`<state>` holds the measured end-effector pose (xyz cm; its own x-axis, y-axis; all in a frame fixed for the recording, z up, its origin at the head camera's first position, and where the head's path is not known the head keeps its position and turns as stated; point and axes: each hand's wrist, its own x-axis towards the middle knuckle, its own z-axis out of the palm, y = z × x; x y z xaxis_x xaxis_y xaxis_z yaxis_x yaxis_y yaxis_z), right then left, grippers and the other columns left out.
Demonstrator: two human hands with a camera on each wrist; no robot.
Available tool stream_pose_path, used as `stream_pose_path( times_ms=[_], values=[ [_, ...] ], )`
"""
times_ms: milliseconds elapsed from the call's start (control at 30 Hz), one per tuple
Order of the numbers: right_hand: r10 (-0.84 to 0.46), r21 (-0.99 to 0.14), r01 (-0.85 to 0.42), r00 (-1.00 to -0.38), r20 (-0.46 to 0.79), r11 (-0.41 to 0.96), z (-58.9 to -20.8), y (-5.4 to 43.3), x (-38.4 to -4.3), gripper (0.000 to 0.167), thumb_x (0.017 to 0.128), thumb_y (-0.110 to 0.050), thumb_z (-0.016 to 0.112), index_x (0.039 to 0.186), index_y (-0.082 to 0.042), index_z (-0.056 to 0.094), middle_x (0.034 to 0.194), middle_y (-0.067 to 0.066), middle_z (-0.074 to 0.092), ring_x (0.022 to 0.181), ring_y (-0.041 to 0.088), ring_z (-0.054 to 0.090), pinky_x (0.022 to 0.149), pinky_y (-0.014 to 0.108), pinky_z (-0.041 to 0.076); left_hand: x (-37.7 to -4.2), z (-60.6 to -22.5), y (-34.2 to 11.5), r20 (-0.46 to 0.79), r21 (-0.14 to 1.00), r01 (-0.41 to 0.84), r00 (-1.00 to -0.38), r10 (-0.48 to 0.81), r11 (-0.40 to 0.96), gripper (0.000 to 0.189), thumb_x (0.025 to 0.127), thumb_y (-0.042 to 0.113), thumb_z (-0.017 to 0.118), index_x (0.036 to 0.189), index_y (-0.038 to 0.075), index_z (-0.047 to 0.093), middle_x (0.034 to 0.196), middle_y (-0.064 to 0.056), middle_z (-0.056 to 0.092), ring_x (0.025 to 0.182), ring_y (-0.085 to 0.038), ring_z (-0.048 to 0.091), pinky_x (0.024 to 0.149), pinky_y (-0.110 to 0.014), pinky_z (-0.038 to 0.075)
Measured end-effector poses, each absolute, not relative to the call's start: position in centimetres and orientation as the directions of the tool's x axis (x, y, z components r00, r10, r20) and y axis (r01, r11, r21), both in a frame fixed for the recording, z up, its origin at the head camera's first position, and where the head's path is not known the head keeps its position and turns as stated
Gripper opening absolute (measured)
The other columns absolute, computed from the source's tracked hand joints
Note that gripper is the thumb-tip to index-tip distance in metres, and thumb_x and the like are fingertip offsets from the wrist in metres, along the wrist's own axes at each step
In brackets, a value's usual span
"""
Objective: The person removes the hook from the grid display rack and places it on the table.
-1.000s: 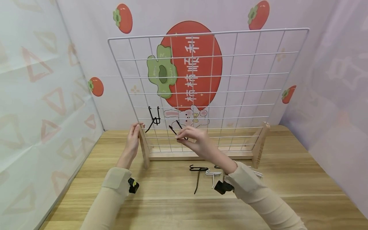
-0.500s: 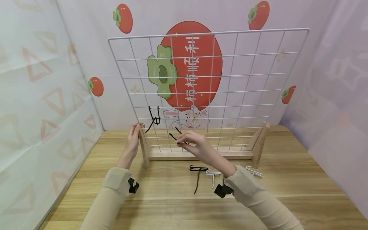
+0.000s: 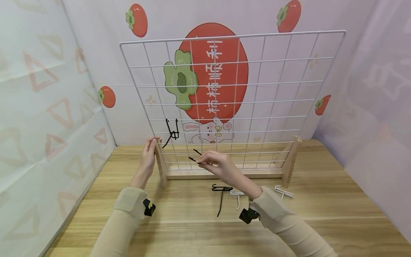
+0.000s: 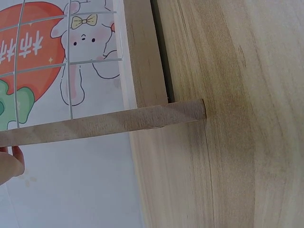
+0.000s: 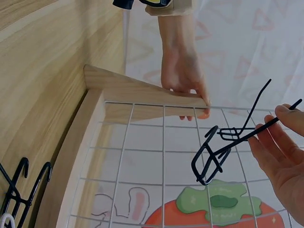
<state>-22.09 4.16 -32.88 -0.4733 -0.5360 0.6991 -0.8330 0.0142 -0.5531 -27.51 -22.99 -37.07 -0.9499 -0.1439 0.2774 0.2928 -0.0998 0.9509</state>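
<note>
My left hand (image 3: pixel 147 159) grips the top of the wooden side upright (image 4: pixel 104 124) of a stand. This stand holds a white wire grid panel (image 3: pixel 232 36), which leans back. In the right wrist view, the left hand's fingers bend around the upright's end. My right hand (image 3: pixel 221 166) pinches the rod of a black wire hook (image 5: pixel 237 141) between thumb and fingers. The hook's two prongs point towards the lower left of the grid; whether they touch a wire I cannot tell. Another black hook (image 3: pixel 174 135) hangs on the grid's left side.
Before the stand's base bar (image 3: pixel 192 176), a black hook (image 3: pixel 221 189) lies on the wooden table (image 3: pixel 179 228) beside a white hook (image 3: pixel 237 193). Another white hook (image 3: pixel 284 192) lies farther right, past my right forearm. A printed backdrop (image 3: pixel 263 18) stands behind the grid.
My right hand has moved slightly down with the black hook, whose prongs now tilt flatter. My left hand stays on the upright.
</note>
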Motion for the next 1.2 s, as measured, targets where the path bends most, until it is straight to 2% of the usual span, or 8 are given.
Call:
stream_pose_path(
  times_ms=[100,300,533,667,800,1033,1200],
  values=[
    [-0.540,-0.563,-0.826,-0.481,0.691,0.015,-33.3,4.1,-22.2,0.011,0.079,0.005,0.060,0.089,0.001,0.063,0.089,0.013,0.061,0.083,0.019,0.060,0.075,0.024,0.048,-27.6,-37.1,-23.0,0.280,0.949,0.297,-0.949,-0.146,-0.105,0.022,0.096,0.029,0.035,0.107,0.014,0.046,0.100,0.007,0.051,0.107,-0.019,0.039,0.087,-0.024,0.028],
    [-0.556,-0.573,-0.819,-0.490,0.672,0.028,-34.0,4.1,-22.3,0.010,0.079,0.005,0.060,0.088,0.000,0.062,0.088,0.010,0.062,0.081,0.018,0.059,0.072,0.024,0.049,-27.7,-37.1,-23.0,0.274,0.954,0.287,-0.952,-0.137,-0.086,0.016,0.095,0.031,0.034,0.102,0.024,0.047,0.106,0.001,0.047,0.102,-0.011,0.040,0.087,-0.024,0.028],
    [-0.568,-0.589,-0.804,-0.523,0.636,0.082,-34.9,4.0,-22.5,0.011,0.079,0.004,0.061,0.088,-0.001,0.063,0.086,0.008,0.063,0.076,0.015,0.059,0.066,0.022,0.048,-27.6,-37.0,-22.9,0.278,0.950,0.293,-0.951,-0.138,-0.105,0.015,0.096,0.029,0.035,0.102,0.021,0.046,0.100,0.007,0.049,0.105,-0.015,0.038,0.087,-0.023,0.028],
    [-0.575,-0.643,-0.764,-0.552,0.604,0.057,-35.4,3.9,-22.6,0.010,0.078,0.007,0.060,0.088,0.003,0.062,0.087,0.014,0.062,0.079,0.021,0.061,0.069,0.023,0.049,-27.7,-37.0,-22.9,0.268,0.956,0.281,-0.953,-0.138,-0.084,0.017,0.096,0.030,0.034,0.103,0.020,0.045,0.104,0.003,0.047,0.106,-0.012,0.038,0.089,-0.023,0.026],
    [-0.589,-0.693,-0.720,-0.572,0.571,0.028,-36.0,3.7,-22.8,0.009,0.079,0.008,0.059,0.087,0.007,0.061,0.087,0.018,0.061,0.082,0.025,0.061,0.072,0.023,0.049,-27.7,-37.1,-22.9,0.268,0.958,0.279,-0.953,-0.141,-0.068,0.015,0.096,0.031,0.034,0.102,0.023,0.045,0.104,0.005,0.048,0.106,-0.010,0.038,0.090,-0.024,0.026],
    [-0.628,-0.718,-0.696,-0.562,0.538,0.007,-37.0,3.6,-23.1,0.009,0.078,0.010,0.058,0.086,0.006,0.061,0.089,0.017,0.062,0.083,0.025,0.060,0.072,0.024,0.049,-27.7,-37.2,-23.0,0.271,0.957,0.284,-0.951,-0.147,-0.069,0.015,0.096,0.031,0.034,0.102,0.023,0.046,0.100,0.010,0.051,0.104,-0.013,0.038,0.089,-0.025,0.027],
    [-0.652,-0.738,-0.675,-0.564,0.507,0.010,-37.6,3.6,-23.3,0.011,0.078,0.011,0.057,0.088,0.007,0.061,0.090,0.017,0.061,0.085,0.025,0.060,0.076,0.024,0.048,-27.7,-37.2,-23.0,0.267,0.957,0.280,-0.952,-0.153,-0.072,0.017,0.096,0.031,0.034,0.103,0.021,0.046,0.111,-0.006,0.047,0.109,-0.019,0.037,0.089,-0.025,0.027]
  ],
)
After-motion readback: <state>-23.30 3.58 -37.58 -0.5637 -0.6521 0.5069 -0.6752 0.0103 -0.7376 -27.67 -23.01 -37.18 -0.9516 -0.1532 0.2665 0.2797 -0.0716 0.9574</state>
